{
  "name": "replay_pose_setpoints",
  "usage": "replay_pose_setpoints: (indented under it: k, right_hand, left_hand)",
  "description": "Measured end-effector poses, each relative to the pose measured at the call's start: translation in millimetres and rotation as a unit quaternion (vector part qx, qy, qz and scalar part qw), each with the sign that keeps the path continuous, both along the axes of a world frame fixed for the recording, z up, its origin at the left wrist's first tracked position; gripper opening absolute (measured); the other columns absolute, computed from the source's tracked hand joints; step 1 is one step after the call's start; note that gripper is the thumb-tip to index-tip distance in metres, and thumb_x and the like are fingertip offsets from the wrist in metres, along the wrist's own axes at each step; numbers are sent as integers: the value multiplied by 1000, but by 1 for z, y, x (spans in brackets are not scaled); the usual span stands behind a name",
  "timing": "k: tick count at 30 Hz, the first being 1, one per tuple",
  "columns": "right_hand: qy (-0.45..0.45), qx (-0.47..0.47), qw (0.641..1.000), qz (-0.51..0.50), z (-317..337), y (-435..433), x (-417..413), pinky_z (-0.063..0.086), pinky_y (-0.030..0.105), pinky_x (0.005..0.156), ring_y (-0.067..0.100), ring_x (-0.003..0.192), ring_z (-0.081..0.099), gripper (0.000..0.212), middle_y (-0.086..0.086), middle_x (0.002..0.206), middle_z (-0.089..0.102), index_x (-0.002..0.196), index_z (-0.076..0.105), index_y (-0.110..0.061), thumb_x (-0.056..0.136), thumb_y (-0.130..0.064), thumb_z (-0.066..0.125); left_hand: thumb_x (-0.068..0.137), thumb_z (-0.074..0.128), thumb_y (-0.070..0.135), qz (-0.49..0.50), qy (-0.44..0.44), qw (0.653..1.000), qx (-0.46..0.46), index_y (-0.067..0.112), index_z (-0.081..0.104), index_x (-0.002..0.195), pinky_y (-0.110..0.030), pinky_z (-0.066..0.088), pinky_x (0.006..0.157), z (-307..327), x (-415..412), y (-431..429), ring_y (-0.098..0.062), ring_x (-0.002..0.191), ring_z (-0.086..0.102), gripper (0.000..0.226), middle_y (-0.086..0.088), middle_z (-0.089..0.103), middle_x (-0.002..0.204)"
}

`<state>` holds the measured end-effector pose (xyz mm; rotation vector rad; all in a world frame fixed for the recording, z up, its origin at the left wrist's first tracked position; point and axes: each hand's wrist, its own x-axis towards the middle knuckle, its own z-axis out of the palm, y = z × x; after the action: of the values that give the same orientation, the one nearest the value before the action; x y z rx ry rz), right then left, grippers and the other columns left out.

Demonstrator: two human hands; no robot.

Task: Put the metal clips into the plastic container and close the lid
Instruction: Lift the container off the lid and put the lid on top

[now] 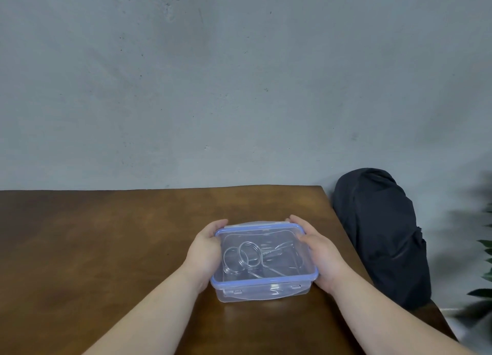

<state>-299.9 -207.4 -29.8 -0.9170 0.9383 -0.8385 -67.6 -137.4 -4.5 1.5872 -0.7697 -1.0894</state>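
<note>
Head view looks down on a brown wooden table (106,248) set against a grey wall (213,75); near its right side sits a clear rectangular plastic container (263,293) with a transparent lid edged in a blue seal (262,228) lying on top; through the lid show the coiled silver metal clips (246,257), resting on the container's floor, rings toward the left and straight legs running right; the left hand (205,250) wraps the container's left side, fingers curled over the far left corner and thumb along the edge; the right hand (319,253) clasps the right side likewise, thumb on the lid's rim and fingers at the far right corner; both hands press against the container, bare forearms reaching in from below; the near latch flap hangs down the front wall; a black fabric bundle (380,234) stands beside the table's right edge; green leaves (484,248) show blurred at far right.
</note>
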Motion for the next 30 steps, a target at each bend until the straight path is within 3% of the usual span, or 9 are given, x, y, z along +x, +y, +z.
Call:
replay_pose_setpoints:
  k: [3,6,8,10,14,17,22,25,30]
  right_hand:
    - [23,-23,999,32,2,2,-3,54,48,100,28,116,68,50,4,139,62,144,51,-34,103,-6,46]
    - [155,-133,973,104,6,1,-9,35,46,119,21,144,42,56,-2,164,34,151,33,-46,100,-42,56]
    - [300,-252,905,167,19,-4,-16,13,46,126,7,155,3,84,-12,171,10,158,20,-43,88,-65,61]
    - [405,-352,809,241,41,-7,-15,4,46,127,-3,149,-15,99,-18,169,0,162,12,-34,85,-63,67]
    - [556,-387,614,404,70,-7,1,-13,50,123,6,149,-27,132,-12,170,-13,162,-7,-33,67,-75,75]
    - [615,-383,541,427,65,-4,11,-18,54,121,17,152,-28,143,-3,170,-17,158,-18,-34,60,-74,79]
    - [634,-429,513,388,62,2,19,-10,57,122,32,153,-2,130,7,165,7,159,-9,-34,65,-57,78]
    - [628,-430,528,378,61,5,19,-2,57,124,32,153,-1,125,6,166,6,159,-6,-34,67,-54,77]
    - [595,-443,579,338,55,15,13,34,38,116,24,150,8,120,-4,163,6,159,1,-34,68,-54,77]
  left_hand:
    - [96,50,2,-51,-108,993,-17,31,61,123,-29,53,87,-1,4,0,-21,115,65,41,-4,61,137]
    - [99,57,25,-175,-303,936,-49,28,52,138,-38,17,122,7,10,5,-18,153,13,39,-2,26,164]
    - [78,61,73,-304,-401,864,-13,27,32,155,-43,7,125,15,13,6,-12,155,-7,94,5,9,169]
    - [56,68,85,-400,-488,774,61,34,11,160,-48,7,126,26,14,9,-11,152,-20,129,11,-11,169]
    - [50,79,72,-430,-553,706,110,40,-2,158,-50,15,125,37,11,9,-13,151,-26,139,10,-22,167]
    - [53,75,66,-418,-581,691,99,38,-2,158,-47,29,120,36,5,9,-20,152,-12,132,3,-3,166]
    - [56,70,57,-402,-604,685,62,40,2,154,-44,43,110,31,1,9,-22,145,6,121,0,17,152]
    - [57,69,57,-396,-607,686,62,39,0,156,-44,39,114,30,0,11,-24,149,-1,121,-3,10,160]
    - [66,66,52,-393,-608,685,79,31,-9,159,-45,26,121,31,-4,17,-21,152,-25,121,-3,-17,169]
